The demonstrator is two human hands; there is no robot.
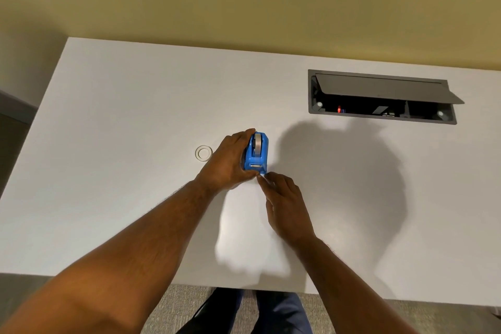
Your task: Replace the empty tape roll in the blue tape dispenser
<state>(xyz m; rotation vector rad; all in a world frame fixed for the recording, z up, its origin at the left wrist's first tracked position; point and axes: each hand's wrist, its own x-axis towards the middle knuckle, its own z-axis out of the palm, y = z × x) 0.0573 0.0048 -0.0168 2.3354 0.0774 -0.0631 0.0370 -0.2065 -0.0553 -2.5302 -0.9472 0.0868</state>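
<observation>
The blue tape dispenser (257,153) stands on the white table (122,122), with a grey tape roll seated in its cradle and its cutter end facing me. My left hand (230,163) wraps around the dispenser's left side and holds it. My right hand (284,203) is just below the cutter end, fingertips pinched together at the dispenser's front corner; whether they hold a tape end I cannot tell. A clear, empty tape ring (204,153) lies flat on the table just left of my left hand.
An open grey cable hatch (379,97) with its lid raised is set into the table at the back right. A yellow wall runs behind the table. The table's near edge is above my legs, over a carpet floor.
</observation>
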